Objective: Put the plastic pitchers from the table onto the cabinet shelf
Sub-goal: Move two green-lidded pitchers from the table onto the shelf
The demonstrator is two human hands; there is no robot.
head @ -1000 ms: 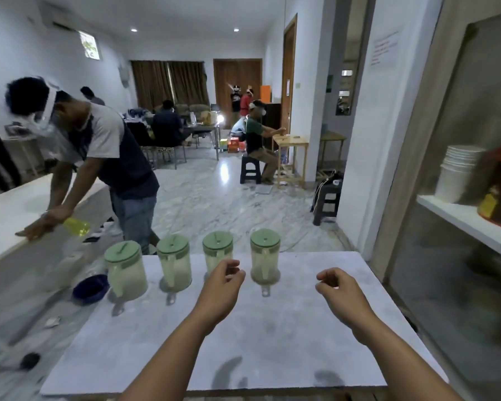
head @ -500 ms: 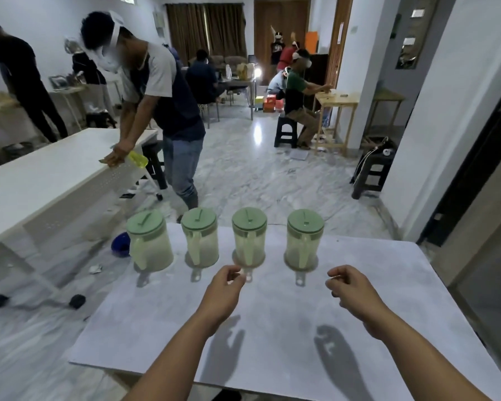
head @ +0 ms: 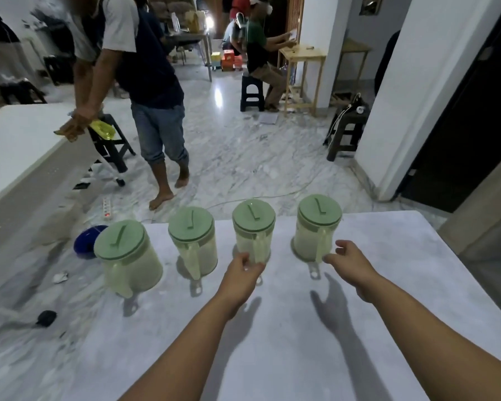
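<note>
The four pitchers (head: 315, 238) have bodies of translucent, pale green plastic, faintly cloudy; their lids (head: 319, 209) are opaque sage-green plastic with a smooth, matt face. The desk (head: 272, 328) under them has a pale grey top printed like marble — dull, lightly mottled, almost without sheen. The floor (head: 243, 157) is real-looking white marble with grey veins, polished glossy enough to mirror a lamp. Farther off, a small side table (head: 301, 57) is bare light wood, and the step stool (head: 252, 94) is black moulded plastic — slightly shiny.
</note>
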